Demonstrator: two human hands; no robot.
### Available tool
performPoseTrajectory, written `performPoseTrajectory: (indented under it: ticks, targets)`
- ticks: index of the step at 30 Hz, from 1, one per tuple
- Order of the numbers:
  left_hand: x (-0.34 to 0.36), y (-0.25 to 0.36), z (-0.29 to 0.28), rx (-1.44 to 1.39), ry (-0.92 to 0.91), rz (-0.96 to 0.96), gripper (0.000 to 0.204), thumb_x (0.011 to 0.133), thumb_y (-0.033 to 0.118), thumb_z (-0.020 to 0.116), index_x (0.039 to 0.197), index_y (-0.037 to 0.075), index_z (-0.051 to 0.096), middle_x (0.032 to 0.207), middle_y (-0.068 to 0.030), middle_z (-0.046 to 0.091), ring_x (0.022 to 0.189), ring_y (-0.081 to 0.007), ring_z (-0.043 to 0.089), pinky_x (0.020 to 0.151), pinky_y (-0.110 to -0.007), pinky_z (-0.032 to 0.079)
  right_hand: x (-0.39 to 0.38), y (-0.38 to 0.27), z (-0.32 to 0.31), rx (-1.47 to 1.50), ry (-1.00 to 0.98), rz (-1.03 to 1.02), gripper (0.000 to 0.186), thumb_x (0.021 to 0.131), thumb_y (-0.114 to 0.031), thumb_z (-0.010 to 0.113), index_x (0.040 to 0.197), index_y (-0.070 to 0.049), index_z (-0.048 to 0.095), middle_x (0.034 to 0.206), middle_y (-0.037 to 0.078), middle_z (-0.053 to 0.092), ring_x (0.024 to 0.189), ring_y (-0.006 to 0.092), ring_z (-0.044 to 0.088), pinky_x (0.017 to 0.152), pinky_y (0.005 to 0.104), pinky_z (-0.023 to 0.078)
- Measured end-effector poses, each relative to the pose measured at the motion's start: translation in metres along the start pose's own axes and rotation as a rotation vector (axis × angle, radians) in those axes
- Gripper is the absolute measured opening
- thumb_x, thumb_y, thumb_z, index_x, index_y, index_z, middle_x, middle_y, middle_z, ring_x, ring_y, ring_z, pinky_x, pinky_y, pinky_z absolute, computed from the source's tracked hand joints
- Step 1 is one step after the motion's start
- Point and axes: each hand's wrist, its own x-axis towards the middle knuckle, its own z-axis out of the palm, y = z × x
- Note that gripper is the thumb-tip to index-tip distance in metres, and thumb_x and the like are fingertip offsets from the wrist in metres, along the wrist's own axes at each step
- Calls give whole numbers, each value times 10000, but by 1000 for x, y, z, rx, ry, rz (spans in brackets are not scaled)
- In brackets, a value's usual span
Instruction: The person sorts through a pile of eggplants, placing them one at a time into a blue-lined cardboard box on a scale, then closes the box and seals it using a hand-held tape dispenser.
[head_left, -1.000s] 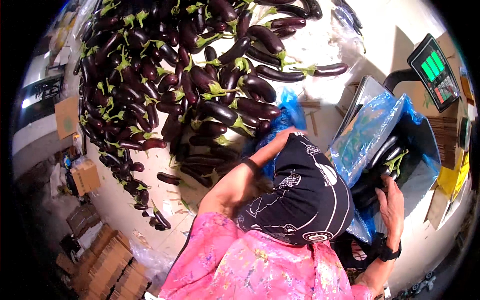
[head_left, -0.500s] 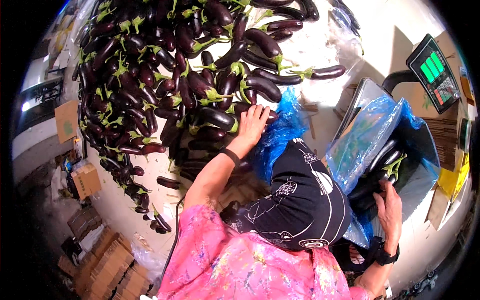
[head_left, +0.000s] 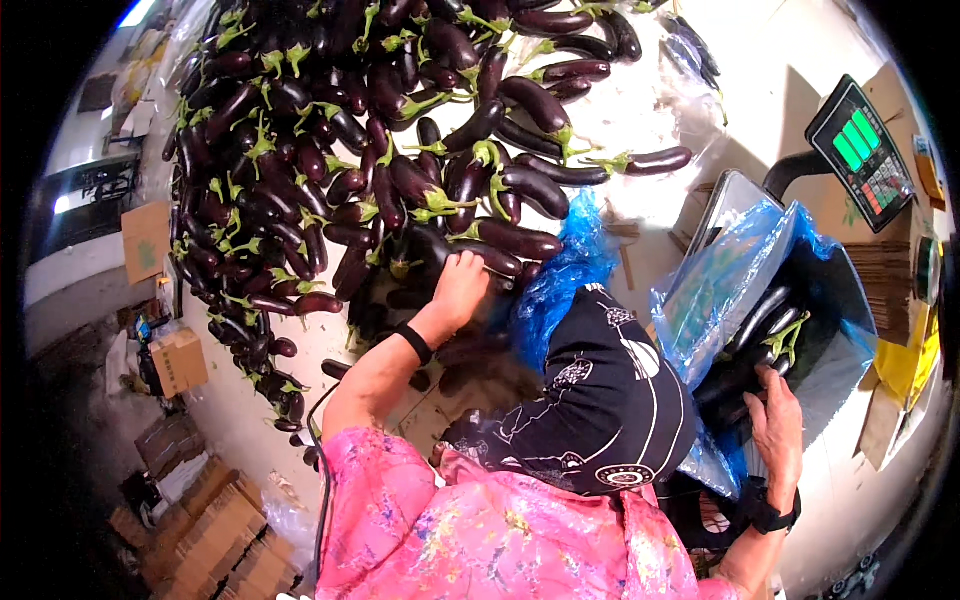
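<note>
Pale floor [head_left: 245,425], eggplants [head_left: 535,100] 11 o'clock, left hand [head_left: 460,290] curled, can't tell its hold, right hand [head_left: 778,425] half-open against one, 4ish

site type: produce packing area, in the manner of a small warehouse or wholesale workroom. identifying features are as follows. a large heap of loose eggplants [head_left: 300,180] is spread across a pale floor [head_left: 825,490]. a display unit [head_left: 860,150] with lit green digits and a keypad, of the type fitted to weighing scales, is mounted on a dark arm. near it, an open blue plastic bag [head_left: 715,295] contains more eggplants. packing stock comprises flattened cardboard [head_left: 220,530] at lower left and a cardboard box [head_left: 178,362] above it.
</note>
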Motion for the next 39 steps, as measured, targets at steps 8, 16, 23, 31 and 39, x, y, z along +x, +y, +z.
performPoseTrajectory:
  ticks: [8,16,23,31,39]
  targets:
    - [19,-19,-24,-659,605,-494,519,709,48,696,1201,20,533,1045,-172,507,1003,-342,484,883,-426,417,-2,4,1,42,21,-3,327,841,-65,559,1154,4,497,1067,265,596,982,450,565,815,450,458]
    - [86,-104,-19,-372,660,-425,21,807,81,596,827,86,592,844,-126,482,795,-321,529,663,-418,472,2,6,1,102,31,-28,293,838,-38,565,1117,15,490,999,262,610,943,440,587,782,431,466]
    - [70,-180,-82,-1776,552,-387,552,900,240,625,1338,-22,416,1134,-190,603,940,-212,639,872,-301,519,3,11,3,153,55,-20,259,844,-29,561,1091,14,495,968,257,620,908,433,597,768,418,470]
    - [-10,-141,121,-219,91,-548,216,772,160,602,914,13,672,697,-110,647,608,-295,636,558,-387,494,6,15,6,151,63,-34,268,829,1,565,1085,27,492,891,181,623,809,287,625,751,339,483]
    - [-27,-77,48,-1956,-39,-724,456,835,290,644,1190,17,559,965,-142,658,839,-229,665,691,-311,523,9,12,1,182,26,-4,253,839,-23,566,1080,13,496,939,242,636,889,388,624,770,391,477]
